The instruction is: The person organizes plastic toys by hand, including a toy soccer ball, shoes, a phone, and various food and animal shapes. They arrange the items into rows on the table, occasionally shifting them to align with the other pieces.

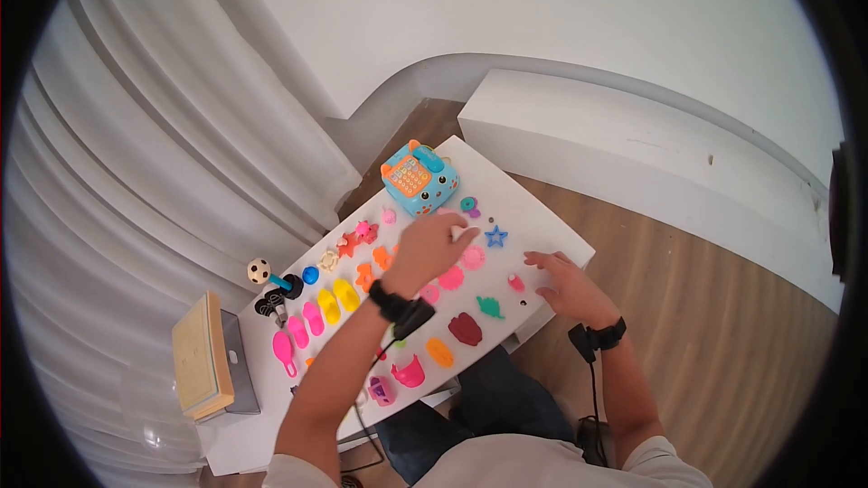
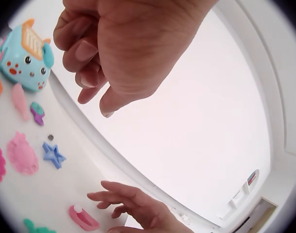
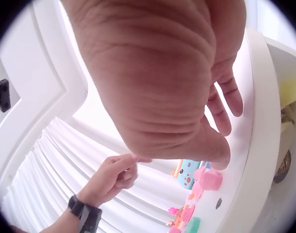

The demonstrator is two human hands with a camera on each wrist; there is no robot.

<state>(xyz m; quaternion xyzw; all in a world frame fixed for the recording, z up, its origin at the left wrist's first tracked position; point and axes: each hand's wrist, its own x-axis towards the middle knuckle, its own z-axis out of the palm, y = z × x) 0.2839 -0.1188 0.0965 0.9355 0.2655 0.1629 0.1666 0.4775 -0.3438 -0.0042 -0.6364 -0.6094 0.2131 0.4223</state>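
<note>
My left hand [image 1: 432,239] hovers over the far middle of the white table, its fingers loosely curled with no object visible in them. Near its fingertips lie a blue star [image 1: 495,236] and a teal-and-purple piece [image 1: 470,208]. The left wrist view shows a pink scalloped shape [image 2: 23,154] beside the star. At the right end of the table, my right hand [image 1: 574,287] has relaxed, spread fingers and holds nothing. Close to its thumb lies a small pink slipper-like toy [image 1: 515,283] with a white ball on it. A green dinosaur-like shape [image 1: 490,307] lies nearer me.
A blue toy telephone [image 1: 420,176] stands at the far corner. Rows of colourful toys, including yellow shoes [image 1: 345,295] and a pink hand mirror [image 1: 285,352], cover the left half. A box [image 1: 203,357] stands at the left end. A white ledge [image 1: 633,163] runs beyond the table.
</note>
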